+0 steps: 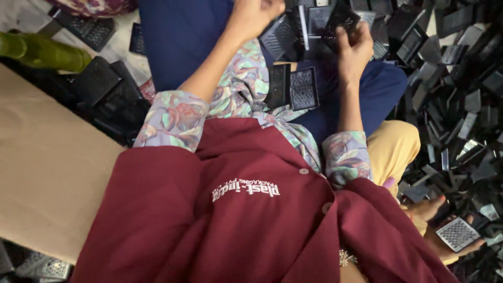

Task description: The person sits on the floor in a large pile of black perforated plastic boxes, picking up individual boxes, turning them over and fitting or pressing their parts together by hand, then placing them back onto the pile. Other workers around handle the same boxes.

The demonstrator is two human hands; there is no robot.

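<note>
Head view: our right hand (355,48) holds a black grid piece (339,20); our left hand (255,14) is a closed fist.

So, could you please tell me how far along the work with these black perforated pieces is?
Done, seemingly: two pieces lie on the lap, and a stack sits at the left. In hand: the right hand holds one black piece, with the left hand closed beside it. Left: a large loose heap on the right.
</note>
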